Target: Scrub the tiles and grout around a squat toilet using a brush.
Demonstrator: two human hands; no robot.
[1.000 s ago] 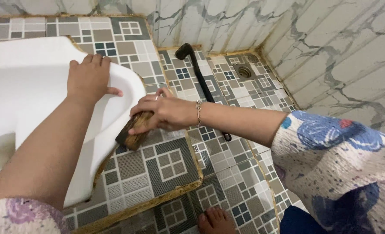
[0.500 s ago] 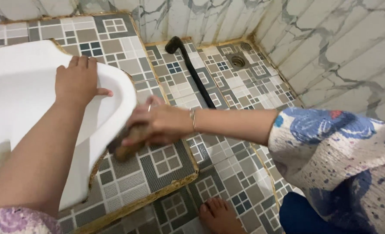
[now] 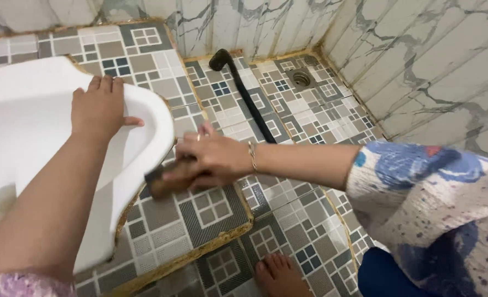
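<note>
Right now my right hand [image 3: 213, 159] grips a brown wooden scrubbing brush [image 3: 169, 179], pressed on the patterned grey floor tiles [image 3: 200, 212] just beside the white ceramic squat pan [image 3: 29, 126]. My left hand [image 3: 98, 107] lies flat, fingers spread, on its rim.

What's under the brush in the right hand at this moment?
The brush sits on patterned grey floor tile beside the white squat pan's rim. The right hand and the brush itself hide the bristles and the tile directly beneath.
</note>
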